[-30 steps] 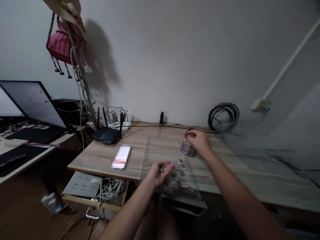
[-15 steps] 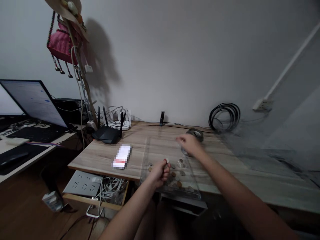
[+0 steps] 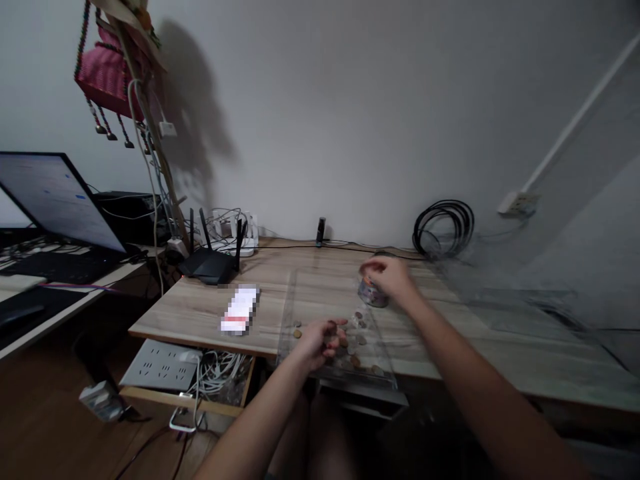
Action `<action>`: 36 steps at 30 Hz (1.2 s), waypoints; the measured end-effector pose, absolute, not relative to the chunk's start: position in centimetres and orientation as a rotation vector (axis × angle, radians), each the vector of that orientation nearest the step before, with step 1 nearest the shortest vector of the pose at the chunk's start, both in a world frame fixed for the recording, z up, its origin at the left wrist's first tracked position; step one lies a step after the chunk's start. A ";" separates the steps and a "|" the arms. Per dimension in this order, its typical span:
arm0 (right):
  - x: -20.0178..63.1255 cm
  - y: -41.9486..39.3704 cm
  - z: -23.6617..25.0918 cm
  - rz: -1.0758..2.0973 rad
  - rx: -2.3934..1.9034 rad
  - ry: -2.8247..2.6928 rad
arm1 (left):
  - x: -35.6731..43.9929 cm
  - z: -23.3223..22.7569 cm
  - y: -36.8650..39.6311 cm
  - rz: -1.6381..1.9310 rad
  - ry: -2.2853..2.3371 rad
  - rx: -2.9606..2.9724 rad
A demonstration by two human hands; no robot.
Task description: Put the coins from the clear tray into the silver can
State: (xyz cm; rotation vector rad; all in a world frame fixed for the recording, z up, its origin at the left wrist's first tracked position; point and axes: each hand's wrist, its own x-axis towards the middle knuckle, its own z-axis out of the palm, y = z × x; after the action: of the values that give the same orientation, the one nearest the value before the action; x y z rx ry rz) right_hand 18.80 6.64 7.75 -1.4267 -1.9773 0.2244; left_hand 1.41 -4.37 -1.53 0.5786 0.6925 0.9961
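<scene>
A clear plastic tray (image 3: 387, 357) with several scattered coins (image 3: 355, 361) lies at the table's front edge. Over its left part is my left hand (image 3: 316, 343), palm turned up, with fingers loosely curled and apart. No coin stands out in it, though the palm is partly hidden. Behind the tray's right side stands a round tin (image 3: 375, 296) with a patterned wall. My right hand (image 3: 387, 275) is over the tin's top, thumb and fingers drawn together in a pinch. Whatever they hold is too small or hidden to make out.
A lit phone (image 3: 240, 309) lies left of the tray, with a black router (image 3: 209, 265) behind it. An open drawer (image 3: 183, 400) with a power strip and cables juts out at lower left. Coiled black cable (image 3: 444, 227) leans on the wall near transparent sheeting (image 3: 520, 300).
My right hand has come over the tin from its front left. My left hand's fingers have loosened, and the pale coin at its fingertips no longer shows. The view has shifted slightly.
</scene>
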 end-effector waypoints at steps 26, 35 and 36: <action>17.9 6.2 7.8 0.267 -1.441 -1.984 | 0.3 -1.9 -3.6 1.011 0.518 0.227; 23.3 12.9 10.5 0.111 -1.800 -1.836 | 0.5 -2.2 -3.5 1.077 0.541 0.146; 23.7 13.6 10.5 0.000 -1.899 -1.780 | 0.5 -2.2 -3.6 1.082 0.539 0.156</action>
State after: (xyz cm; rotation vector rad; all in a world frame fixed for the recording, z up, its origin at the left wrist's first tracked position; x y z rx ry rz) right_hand 23.70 13.64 10.45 -1.8990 -1.7796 0.0005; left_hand 0.52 -3.56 -2.17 0.1556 0.5388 1.0824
